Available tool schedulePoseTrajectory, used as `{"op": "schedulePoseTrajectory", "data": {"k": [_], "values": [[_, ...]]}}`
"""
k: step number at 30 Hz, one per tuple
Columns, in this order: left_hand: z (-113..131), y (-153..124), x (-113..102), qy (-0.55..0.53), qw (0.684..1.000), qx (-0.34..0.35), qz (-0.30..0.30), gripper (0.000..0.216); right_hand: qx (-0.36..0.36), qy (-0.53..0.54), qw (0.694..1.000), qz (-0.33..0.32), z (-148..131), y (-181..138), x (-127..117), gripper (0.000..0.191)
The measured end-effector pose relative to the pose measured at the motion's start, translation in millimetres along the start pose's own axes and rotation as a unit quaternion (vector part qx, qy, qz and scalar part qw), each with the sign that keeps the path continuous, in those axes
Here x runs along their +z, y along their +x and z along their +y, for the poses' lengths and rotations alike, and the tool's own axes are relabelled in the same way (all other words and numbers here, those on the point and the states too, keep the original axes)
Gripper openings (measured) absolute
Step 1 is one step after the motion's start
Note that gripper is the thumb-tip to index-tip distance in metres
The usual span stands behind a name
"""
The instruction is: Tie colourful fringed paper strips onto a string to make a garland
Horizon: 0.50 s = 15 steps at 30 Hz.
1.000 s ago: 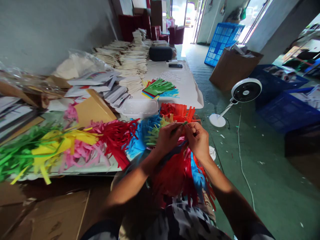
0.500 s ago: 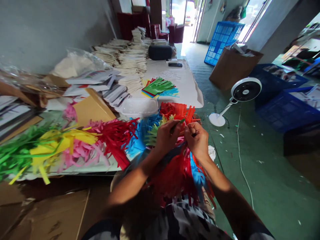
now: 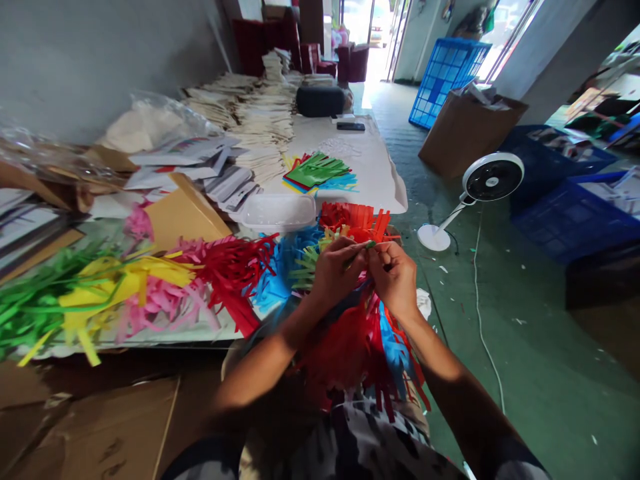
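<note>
My left hand (image 3: 334, 273) and my right hand (image 3: 396, 275) meet over my lap, fingers closed in a pinch. Between their fingertips is a small green piece of paper (image 3: 371, 245), mostly covered by the fingers. Red paper fringe (image 3: 345, 353) and blue paper fringe (image 3: 393, 337) hang below the hands across my lap. Just beyond the fingers lies an orange-red fringed bunch (image 3: 357, 220). Pale green fringe (image 3: 306, 267) and a blue tassel bunch (image 3: 277, 280) sit left of my left hand.
Green tassels (image 3: 40, 313), yellow tassels (image 3: 125, 283) and dark red tassels (image 3: 233, 267) lie along the table at left. Ahead are a clear plastic tray (image 3: 278, 212), fringed paper sheets (image 3: 320, 171) and a phone (image 3: 351, 126). A white fan (image 3: 493, 179) stands on the floor at right.
My fingertips have come closer together, and the green piece now sits between both hands. It has shifted slightly right. The bunches around the hands look unmoved.
</note>
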<state>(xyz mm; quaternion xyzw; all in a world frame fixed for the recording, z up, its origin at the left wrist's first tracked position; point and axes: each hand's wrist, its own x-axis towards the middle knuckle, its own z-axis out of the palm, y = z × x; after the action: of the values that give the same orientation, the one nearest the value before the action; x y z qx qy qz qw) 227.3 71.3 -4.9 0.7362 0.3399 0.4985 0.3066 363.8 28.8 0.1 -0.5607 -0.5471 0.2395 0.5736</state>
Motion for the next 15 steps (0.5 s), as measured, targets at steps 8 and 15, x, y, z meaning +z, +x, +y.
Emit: {"op": "schedulePoseTrajectory", "data": {"k": [8, 15], "values": [[2.5, 1.3, 1.7, 0.072, 0.997, -0.002, 0.032, 0.017, -0.014, -0.035, 0.999, 0.009, -0.9, -0.6, 2.7, 0.017], [4.4, 4.4, -3.7, 0.035, 0.998, -0.052, 0.012, 0.010, -0.009, -0.034, 0.999, 0.013, 0.0, 2.3, 3.4, 0.018]]}}
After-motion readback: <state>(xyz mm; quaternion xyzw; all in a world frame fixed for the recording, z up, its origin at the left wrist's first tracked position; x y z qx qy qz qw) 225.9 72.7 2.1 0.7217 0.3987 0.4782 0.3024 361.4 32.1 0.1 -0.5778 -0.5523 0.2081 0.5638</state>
